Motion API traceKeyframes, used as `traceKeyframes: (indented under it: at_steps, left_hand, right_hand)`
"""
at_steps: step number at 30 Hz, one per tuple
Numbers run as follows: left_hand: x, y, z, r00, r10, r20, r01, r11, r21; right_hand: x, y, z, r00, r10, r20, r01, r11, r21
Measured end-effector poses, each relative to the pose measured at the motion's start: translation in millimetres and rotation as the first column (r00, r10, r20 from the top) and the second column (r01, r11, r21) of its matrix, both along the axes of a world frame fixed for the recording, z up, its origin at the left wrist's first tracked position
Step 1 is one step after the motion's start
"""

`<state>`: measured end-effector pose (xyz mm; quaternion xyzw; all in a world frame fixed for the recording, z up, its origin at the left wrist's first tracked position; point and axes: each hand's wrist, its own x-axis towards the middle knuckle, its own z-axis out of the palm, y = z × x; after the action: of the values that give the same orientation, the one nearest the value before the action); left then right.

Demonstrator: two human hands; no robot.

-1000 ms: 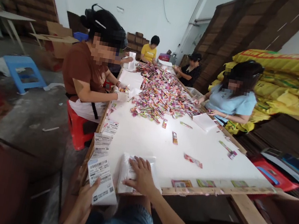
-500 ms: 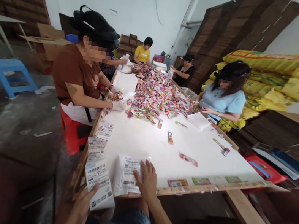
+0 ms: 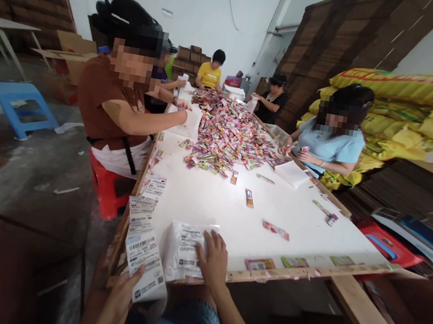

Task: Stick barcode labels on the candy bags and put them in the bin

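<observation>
Pressing glossy plastic bag (image 3: 173, 259), right hand (image 3: 214, 262); left hand (image 3: 117, 301) pinches paper labels (image 3: 147, 266)

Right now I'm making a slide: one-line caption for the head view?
Right hand flat on a labelled white bag; left hand holds barcode labels; colourful sachets piled beyond.

The right hand (image 3: 214, 259) has shifted from the middle of the white bag (image 3: 177, 255) to its right edge, fingers spread. A printed label (image 3: 189, 242) on the bag's face, covered a second ago, is now exposed. Beyond the bag, the co-worker's hand (image 3: 186, 116) has moved farther up the counter (image 3: 210, 200), away from the bag.
</observation>
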<state>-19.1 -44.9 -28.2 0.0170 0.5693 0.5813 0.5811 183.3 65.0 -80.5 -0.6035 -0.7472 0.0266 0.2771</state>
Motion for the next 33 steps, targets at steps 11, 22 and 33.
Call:
traceKeyframes:
  at_steps: [11, 22, 33]
  left_hand:
    - [-2, 3, -11.6, 1.000, 0.021, 0.022, -0.021, 1.000, 0.017]
    - [-13, 2, -33.5, 0.998, 0.025, 0.052, -0.029, 0.997, 0.074]
    - [-10, -5, -32.3, 0.988, 0.153, 0.012, -0.150, 0.950, 0.274]
  right_hand:
    - [0, 2, -4.5, 0.994, 0.009, -0.108, -0.010, 1.000, -0.010]
    - [28, 0, 33.4, 0.714, -0.303, -0.631, -0.172, 0.798, -0.578]
    - [-87, -51, 186.3, 0.365, -0.123, -0.923, -0.457, 0.840, -0.292]
